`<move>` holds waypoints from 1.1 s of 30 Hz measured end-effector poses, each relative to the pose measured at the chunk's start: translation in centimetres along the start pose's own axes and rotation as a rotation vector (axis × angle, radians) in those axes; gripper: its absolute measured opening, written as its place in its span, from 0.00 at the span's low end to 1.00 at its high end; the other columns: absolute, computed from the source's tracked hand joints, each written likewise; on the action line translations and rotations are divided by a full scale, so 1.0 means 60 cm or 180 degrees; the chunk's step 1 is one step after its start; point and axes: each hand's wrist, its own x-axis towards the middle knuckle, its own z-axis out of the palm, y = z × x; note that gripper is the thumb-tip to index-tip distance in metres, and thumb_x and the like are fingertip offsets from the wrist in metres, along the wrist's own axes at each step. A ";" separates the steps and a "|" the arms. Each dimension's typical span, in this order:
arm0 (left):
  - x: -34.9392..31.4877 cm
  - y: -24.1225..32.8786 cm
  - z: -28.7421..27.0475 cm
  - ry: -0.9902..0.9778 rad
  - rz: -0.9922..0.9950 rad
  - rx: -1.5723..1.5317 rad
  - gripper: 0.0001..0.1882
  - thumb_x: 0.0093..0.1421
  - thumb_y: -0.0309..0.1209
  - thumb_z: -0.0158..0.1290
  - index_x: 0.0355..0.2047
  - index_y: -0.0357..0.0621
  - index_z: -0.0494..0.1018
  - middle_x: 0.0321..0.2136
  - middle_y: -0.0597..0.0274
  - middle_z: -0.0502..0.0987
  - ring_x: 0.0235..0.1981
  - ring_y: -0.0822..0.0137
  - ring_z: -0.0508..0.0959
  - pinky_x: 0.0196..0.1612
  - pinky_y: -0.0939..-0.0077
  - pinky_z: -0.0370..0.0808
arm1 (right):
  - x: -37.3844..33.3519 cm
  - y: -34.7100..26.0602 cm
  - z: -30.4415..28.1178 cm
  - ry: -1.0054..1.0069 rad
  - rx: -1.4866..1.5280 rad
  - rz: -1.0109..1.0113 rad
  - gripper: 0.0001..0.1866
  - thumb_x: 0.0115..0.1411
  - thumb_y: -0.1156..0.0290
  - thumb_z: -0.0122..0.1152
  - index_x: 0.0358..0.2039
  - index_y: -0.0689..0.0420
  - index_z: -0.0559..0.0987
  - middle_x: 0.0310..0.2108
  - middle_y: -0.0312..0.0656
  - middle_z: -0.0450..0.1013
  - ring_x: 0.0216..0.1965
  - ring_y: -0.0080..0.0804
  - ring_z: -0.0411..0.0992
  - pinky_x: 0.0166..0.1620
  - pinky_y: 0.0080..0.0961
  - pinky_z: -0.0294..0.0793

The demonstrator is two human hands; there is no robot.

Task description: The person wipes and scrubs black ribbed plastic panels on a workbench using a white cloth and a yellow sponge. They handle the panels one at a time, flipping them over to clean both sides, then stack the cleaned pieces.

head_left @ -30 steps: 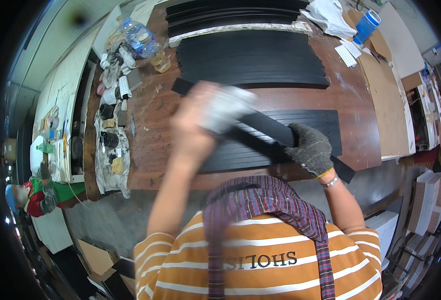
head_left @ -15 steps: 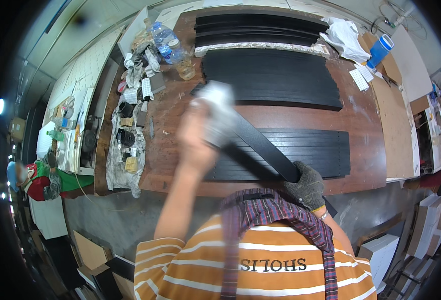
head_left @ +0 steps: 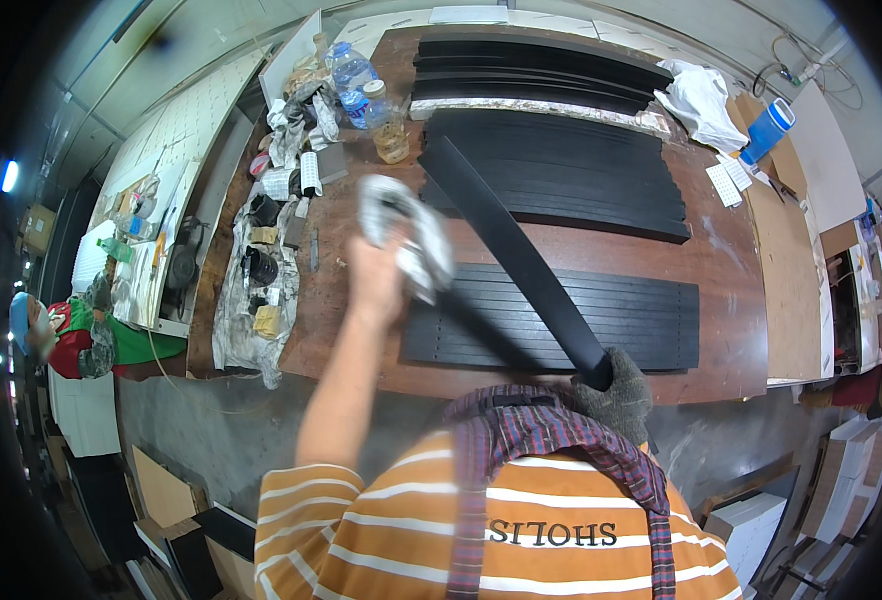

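My bare left hand (head_left: 374,280) is closed round a crumpled white cloth (head_left: 429,250), both a little blurred by motion. The cloth is left of a long flat black strip (head_left: 521,260), apart from its face. In a dark grey knitted glove, my right hand (head_left: 618,398) grips the near end of that strip. The strip slants up and away to the left, over a row of black strips (head_left: 651,320) side by side on the brown table (head_left: 361,345). Behind them lies a second batch of black strips (head_left: 601,175).
More black strips (head_left: 551,68) are piled at the far edge. Plastic bottles (head_left: 389,135) and a stained cloth (head_left: 236,335) with small pots and blocks line the left side. A white bag (head_left: 703,105) and a blue bottle (head_left: 767,130) sit far right. A person (head_left: 86,335) is at the left.
My left hand and the cloth have moved left, away from the strip. The strip's far end is now uncovered, and its near end is closer to my body.
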 end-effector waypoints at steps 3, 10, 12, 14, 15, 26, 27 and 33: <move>-0.056 -0.065 0.058 -0.1043 0.0010 -0.0353 0.09 0.61 0.25 0.62 0.41 0.35 0.77 0.35 0.61 0.81 0.34 0.71 0.80 0.39 0.75 0.77 | 0.009 -0.001 0.013 0.0320 -0.0008 -0.0419 0.28 0.41 0.61 0.78 0.42 0.59 0.81 0.34 0.50 0.80 0.36 0.48 0.80 0.41 0.38 0.79; -0.049 -0.063 0.041 -0.2064 -0.0334 -0.0443 0.11 0.61 0.22 0.61 0.43 0.33 0.77 0.38 0.61 0.81 0.38 0.72 0.80 0.44 0.75 0.77 | -0.001 -0.013 0.011 0.0131 -0.0071 -0.0299 0.26 0.45 0.57 0.76 0.42 0.57 0.80 0.34 0.49 0.78 0.36 0.49 0.79 0.41 0.41 0.78; -0.053 -0.060 0.035 -0.1973 -0.0423 -0.0317 0.12 0.61 0.22 0.61 0.45 0.33 0.76 0.39 0.60 0.81 0.39 0.72 0.79 0.44 0.74 0.78 | -0.005 -0.023 0.003 -0.0050 -0.0092 -0.0160 0.26 0.44 0.57 0.77 0.42 0.57 0.81 0.34 0.49 0.79 0.36 0.49 0.79 0.41 0.41 0.77; -0.057 -0.068 0.031 -0.2040 -0.0414 -0.0255 0.13 0.61 0.22 0.60 0.46 0.33 0.76 0.39 0.60 0.80 0.39 0.72 0.79 0.44 0.74 0.78 | -0.005 -0.032 -0.008 -0.0252 0.0057 0.0074 0.27 0.44 0.57 0.78 0.41 0.58 0.81 0.34 0.50 0.79 0.36 0.48 0.80 0.41 0.40 0.77; -0.058 -0.074 0.026 -0.2041 -0.0482 -0.0167 0.12 0.62 0.23 0.60 0.45 0.34 0.76 0.39 0.61 0.81 0.39 0.72 0.80 0.45 0.75 0.78 | -0.004 -0.036 -0.012 -0.0327 0.0234 0.0169 0.27 0.44 0.57 0.78 0.41 0.59 0.81 0.34 0.50 0.80 0.36 0.48 0.80 0.41 0.39 0.77; -0.048 -0.089 -0.060 -0.2071 -0.0039 0.1395 0.17 0.56 0.30 0.65 0.43 0.33 0.78 0.38 0.52 0.84 0.40 0.63 0.83 0.45 0.69 0.78 | 0.030 -0.017 -0.002 -0.0703 0.0405 0.0250 0.26 0.44 0.60 0.77 0.38 0.65 0.80 0.28 0.52 0.77 0.31 0.41 0.77 0.37 0.37 0.74; -0.041 -0.092 -0.072 -0.2432 0.0533 0.1692 0.20 0.55 0.32 0.66 0.46 0.33 0.78 0.41 0.51 0.84 0.43 0.62 0.83 0.49 0.68 0.77 | 0.037 -0.014 -0.002 -0.0657 0.0271 0.0075 0.26 0.45 0.59 0.77 0.37 0.66 0.79 0.26 0.53 0.76 0.28 0.42 0.75 0.34 0.37 0.73; 0.131 -0.121 -0.255 0.0401 0.0873 0.3376 0.13 0.58 0.31 0.60 0.41 0.37 0.81 0.38 0.45 0.83 0.39 0.52 0.84 0.43 0.65 0.80 | 0.067 -0.040 0.009 -0.1087 0.0007 -0.0221 0.33 0.46 0.55 0.77 0.46 0.66 0.79 0.35 0.57 0.77 0.35 0.52 0.76 0.42 0.41 0.75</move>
